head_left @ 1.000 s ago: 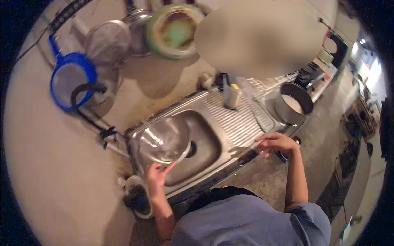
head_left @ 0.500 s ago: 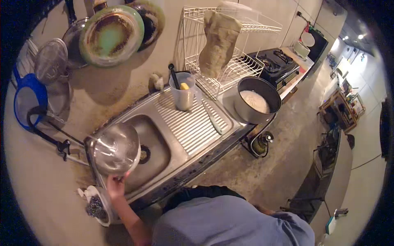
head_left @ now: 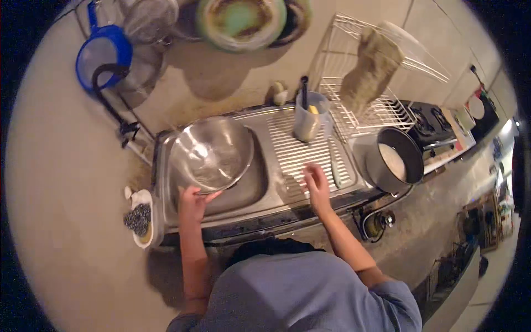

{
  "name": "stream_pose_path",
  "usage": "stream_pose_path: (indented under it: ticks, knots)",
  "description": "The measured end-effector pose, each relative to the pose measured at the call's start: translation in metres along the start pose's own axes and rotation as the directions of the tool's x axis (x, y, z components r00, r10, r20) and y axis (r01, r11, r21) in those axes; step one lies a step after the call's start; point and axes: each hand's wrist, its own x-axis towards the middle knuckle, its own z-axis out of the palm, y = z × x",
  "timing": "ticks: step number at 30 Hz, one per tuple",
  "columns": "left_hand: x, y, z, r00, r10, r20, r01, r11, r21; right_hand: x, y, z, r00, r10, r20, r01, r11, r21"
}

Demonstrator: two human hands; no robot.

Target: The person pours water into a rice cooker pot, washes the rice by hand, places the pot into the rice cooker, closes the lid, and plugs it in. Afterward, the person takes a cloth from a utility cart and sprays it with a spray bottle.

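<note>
A sink [head_left: 166,182] sits at frame centre-left with a metal bowl [head_left: 211,153] tilted in its basin. The ribbed drainboard [head_left: 293,152] runs to its right, a cup of utensils [head_left: 307,120] at its upper edge. Right of that stands a pot [head_left: 392,159], with a wire rack [head_left: 381,72] above it. Strainers [head_left: 105,52] hang upper left. A small dish [head_left: 142,217] lies lower left of the sink.

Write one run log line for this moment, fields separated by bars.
left hand: holds rim of round steel bowl, tilted over sink | right hand: open above ribbed steel drainboard | dark pot: right of it
</note>
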Motion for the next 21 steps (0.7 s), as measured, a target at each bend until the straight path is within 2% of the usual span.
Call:
stream_pose_path:
  ticks: [1, 2, 3, 4, 6, 8, 9, 12, 13, 16, 18, 20, 21]
  knots:
    - [-0.001, 0.004, 0.005, 1.000, -0.001, 0.010, 0.000, 0.998, 0.059, 0.013, -0.013, 0.028, 0.993, 0.042, 0.111, -0.050, 0.997, 0.066]
    - [-0.004, 0.008, 0.006, 1.000, -0.003, 0.022, 0.000, 0.993, 0.117, 0.026, -0.017, 0.049, 0.965, 0.163, 0.206, -0.187, 0.977, 0.102]
    - [-0.006, -0.007, 0.004, 1.000, -0.027, 0.013, 0.028, 0.996, -0.082, 0.034, -0.023, 0.071, 0.895, 0.353, 0.272, -0.405, 0.900, 0.164]
    - [-0.001, -0.033, 0.002, 0.999, -0.042, 0.007, 0.042, 0.960, -0.279, 0.046, -0.003, 0.085, 0.810, 0.406, 0.424, -0.537, 0.804, 0.255]
    - [0.002, -0.034, -0.001, 0.991, -0.130, -0.011, 0.102, 0.829, -0.550, 0.048, -0.016, 0.113, 0.619, 0.471, 0.628, -0.741, 0.616, 0.269]
    - [0.002, -0.001, 0.000, 0.959, -0.284, -0.013, 0.190, 0.677, -0.711, 0.049, -0.020, 0.128, 0.564, 0.417, 0.713, -0.779, 0.556, 0.291]
    - [0.006, -0.003, -0.002, 0.951, -0.308, -0.039, 0.181, 0.651, -0.737, 0.050, -0.021, 0.134, 0.533, 0.390, 0.751, -0.800, 0.522, 0.297]
    - [0.006, 0.003, -0.009, 0.922, -0.381, -0.068, 0.180, 0.577, -0.796, 0.057, -0.010, 0.153, 0.533, 0.354, 0.768, -0.756, 0.608, 0.244]
    - [0.008, 0.001, -0.011, 0.946, -0.316, -0.070, 0.150, 0.618, -0.772, 0.057, -0.009, 0.158, 0.568, 0.325, 0.756, -0.728, 0.628, 0.276]
    - [0.004, 0.018, -0.014, 0.935, -0.336, -0.115, 0.137, 0.640, -0.756, 0.063, -0.002, 0.166, 0.517, 0.312, 0.797, -0.787, 0.541, 0.298]
    - [0.003, 0.013, -0.018, 0.957, -0.244, -0.156, 0.082, 0.746, -0.661, 0.061, -0.008, 0.170, 0.525, 0.321, 0.789, -0.800, 0.503, 0.327]
    - [0.002, 0.014, -0.021, 0.955, -0.255, -0.150, 0.099, 0.754, -0.649, 0.057, -0.019, 0.172, 0.526, 0.339, 0.780, -0.811, 0.477, 0.340]
    - [0.000, 0.026, -0.021, 0.942, -0.312, -0.127, 0.143, 0.712, -0.688, 0.056, -0.025, 0.172, 0.523, 0.352, 0.776, -0.816, 0.469, 0.337]
